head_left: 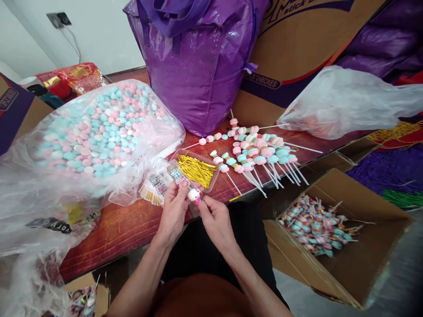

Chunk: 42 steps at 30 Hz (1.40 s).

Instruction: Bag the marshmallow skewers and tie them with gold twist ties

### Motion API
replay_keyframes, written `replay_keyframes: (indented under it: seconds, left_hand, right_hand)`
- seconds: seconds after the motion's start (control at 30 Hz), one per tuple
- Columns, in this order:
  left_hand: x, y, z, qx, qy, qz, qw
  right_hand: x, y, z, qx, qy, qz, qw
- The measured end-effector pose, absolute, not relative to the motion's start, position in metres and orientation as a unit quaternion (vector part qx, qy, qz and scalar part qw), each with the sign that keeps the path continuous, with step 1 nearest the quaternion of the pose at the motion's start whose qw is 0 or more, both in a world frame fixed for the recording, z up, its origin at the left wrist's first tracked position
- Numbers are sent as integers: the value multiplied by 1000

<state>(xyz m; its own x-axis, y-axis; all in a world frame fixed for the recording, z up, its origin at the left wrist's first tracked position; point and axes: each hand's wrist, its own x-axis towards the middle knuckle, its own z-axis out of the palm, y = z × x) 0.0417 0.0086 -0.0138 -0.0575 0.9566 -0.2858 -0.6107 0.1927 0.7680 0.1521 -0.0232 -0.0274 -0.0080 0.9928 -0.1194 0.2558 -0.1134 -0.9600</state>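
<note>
Between my two hands, low over the table edge, is a small clear plastic bag (pixel 194 195) printed in white and pink. My left hand (pixel 175 207) pinches it with thumb and fingers. The fingertips of my right hand (pixel 214 215) grip its lower right end. Whether anything is inside the bag cannot be made out. Right behind them sits a clear plastic tray (pixel 215 179) of gold twist ties (pixel 198 171). Printed packets or labels (pixel 157 185) lie fanned out left of the tray. To its right are marshmallow skewers (pixel 259 149) in a pile, white sticks pointing mostly toward me.
A big clear bag of pastel marshmallows (pixel 99 132) covers the table's left. Behind stand a purple bag (pixel 198 66) and a large carton (pixel 297 53). An open cardboard box (pixel 363 264) of wrapped sweets is at lower right, another box (pixel 102 295) at lower left.
</note>
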Motion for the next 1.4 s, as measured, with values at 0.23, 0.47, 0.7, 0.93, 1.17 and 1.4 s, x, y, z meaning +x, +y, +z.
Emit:
replay_keyframes:
  seconds: [0.23,0.47,0.7,0.93,1.17,1.4]
  left_hand:
    - [24,12,-14,202,397,604,660]
    - [34,-6,-20,208,416,579,669]
    - [31,-9,-19,199,461,559,659]
    - [21,-17,-18,210,439,562,669]
    - [-1,-21,-9,233,386,585,674]
    - [-12,-10,-10,185,368,656,632]
  right_hand:
    - [170,-43,-23,-539,-555,538,335]
    - [150,-46,-30,-528,-504,569,380]
    - [129,-40,-33,-494,-469,612,402]
    - [118,-32,-27,-475,-483,611,408]
    - [107,-17,-6,-415,-381,725,396]
    - [136,27,13,-574,-736,305,189]
